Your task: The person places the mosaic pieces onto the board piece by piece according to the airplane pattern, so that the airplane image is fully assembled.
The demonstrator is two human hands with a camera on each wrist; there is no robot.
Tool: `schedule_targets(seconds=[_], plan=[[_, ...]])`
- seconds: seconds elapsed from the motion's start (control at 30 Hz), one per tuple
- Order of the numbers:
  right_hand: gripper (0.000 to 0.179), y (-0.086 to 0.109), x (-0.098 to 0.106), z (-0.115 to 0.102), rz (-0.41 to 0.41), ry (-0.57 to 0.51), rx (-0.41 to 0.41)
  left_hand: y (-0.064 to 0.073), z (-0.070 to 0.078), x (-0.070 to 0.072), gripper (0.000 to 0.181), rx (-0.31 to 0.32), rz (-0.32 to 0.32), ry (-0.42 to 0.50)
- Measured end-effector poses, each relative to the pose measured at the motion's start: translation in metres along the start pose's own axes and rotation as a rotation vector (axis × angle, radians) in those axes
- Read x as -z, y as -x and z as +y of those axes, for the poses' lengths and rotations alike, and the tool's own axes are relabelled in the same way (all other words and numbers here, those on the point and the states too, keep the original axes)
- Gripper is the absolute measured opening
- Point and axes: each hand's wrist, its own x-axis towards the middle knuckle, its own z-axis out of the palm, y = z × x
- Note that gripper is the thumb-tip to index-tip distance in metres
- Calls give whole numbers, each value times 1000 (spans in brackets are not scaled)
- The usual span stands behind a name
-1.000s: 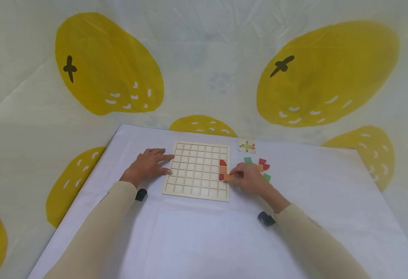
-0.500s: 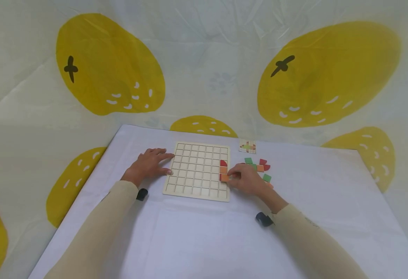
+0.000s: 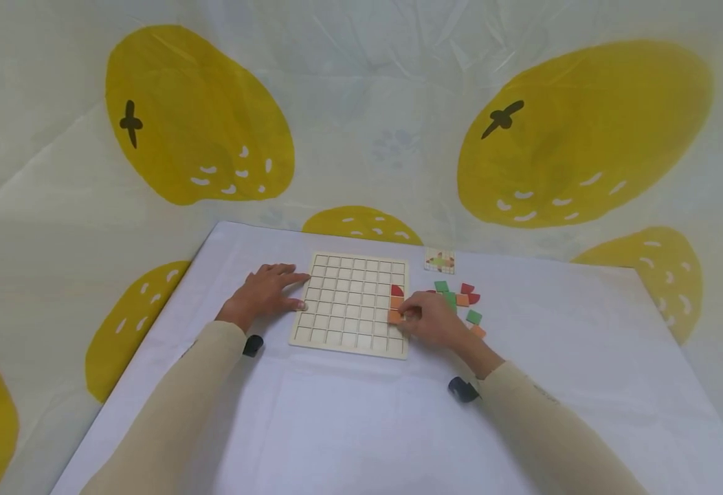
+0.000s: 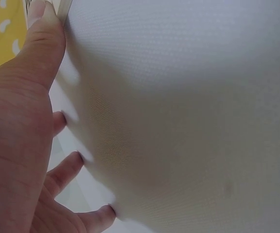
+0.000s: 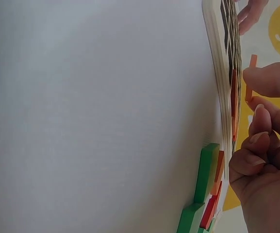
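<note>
A pale wooden grid board [image 3: 343,309] lies on the table. My left hand [image 3: 264,292] spreads its fingers beside the board's left edge; in the left wrist view its thumb [image 4: 42,43] touches the board's edge. My right hand [image 3: 432,317] is at the right edge. Between thumb and finger it pinches an orange square tile [image 5: 252,73], held just above the board's right column. On the board, a red quarter-round tile [image 3: 396,291] lies above another orange square tile [image 3: 396,302]. The held tile hides what lies under it in the head view.
Right of the board lie loose tiles: green squares [image 3: 474,317], an orange square [image 3: 478,331] and red quarter-rounds [image 3: 473,299]. A small pattern card [image 3: 439,261] lies near the table's back edge. Behind hangs a cloth with yellow fruit prints [image 3: 584,130].
My right hand has moved slightly left with the pinched orange tile, which now covers the lower red piece seen on the board earlier. The left hand stays in place.
</note>
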Motion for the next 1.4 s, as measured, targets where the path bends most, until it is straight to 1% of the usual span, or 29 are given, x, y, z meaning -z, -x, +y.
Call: schedule_targets(seconds=[0.33, 0.47, 0.6, 0.97, 1.23, 1.4], plan=[[27, -6, -4, -7, -21, -15, -25, 1, 0, 1, 76, -4, 0, 6], [25, -7, -6, -8, -13, -5, -26, -2, -1, 0, 78, 6, -11, 7], [24, -8, -8, -10, -12, -20, -41, -5, -2, -2, 79, 14, -20, 2], [27, -11, -10, -12, -46, -20, -69, 1, 1, 2, 78, 10, -6, 1], [26, -13, -13, -14, -29, 5, -43, -1, -1, -1, 78, 9, -4, -20], [27, -15, -14, -16, -33, 9, -56, -1, -1, -1, 77, 4, 0, -18]])
